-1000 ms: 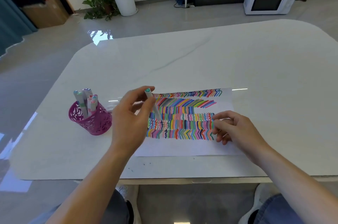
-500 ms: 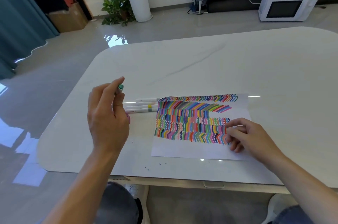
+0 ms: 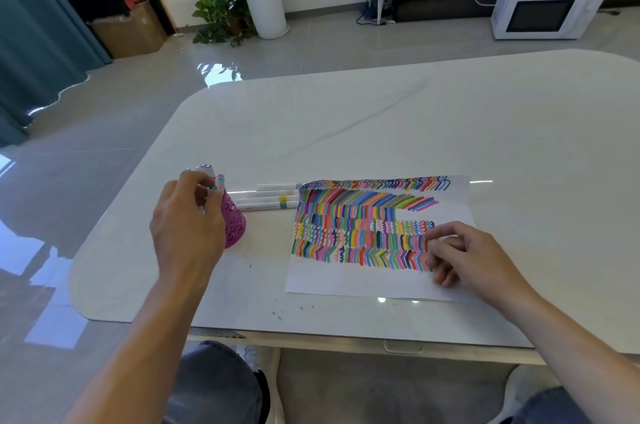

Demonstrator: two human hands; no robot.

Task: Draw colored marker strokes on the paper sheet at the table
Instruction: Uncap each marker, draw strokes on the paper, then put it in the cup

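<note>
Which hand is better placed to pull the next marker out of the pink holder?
Left. The left hand is at the pink lattice marker holder, pinching a green-capped marker at its rim. The right hand rests farther off on the colourfully striped white paper sheet.

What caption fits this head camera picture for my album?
Left hand holds a marker at the pink cup; right hand rests on the striped paper.

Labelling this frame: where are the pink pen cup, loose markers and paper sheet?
pink pen cup (image 3: pixel 236 224): head view, lattice side wall.
loose markers (image 3: pixel 270 197): head view, middle barrel.
paper sheet (image 3: pixel 346 279): head view, blank lower margin.
</note>
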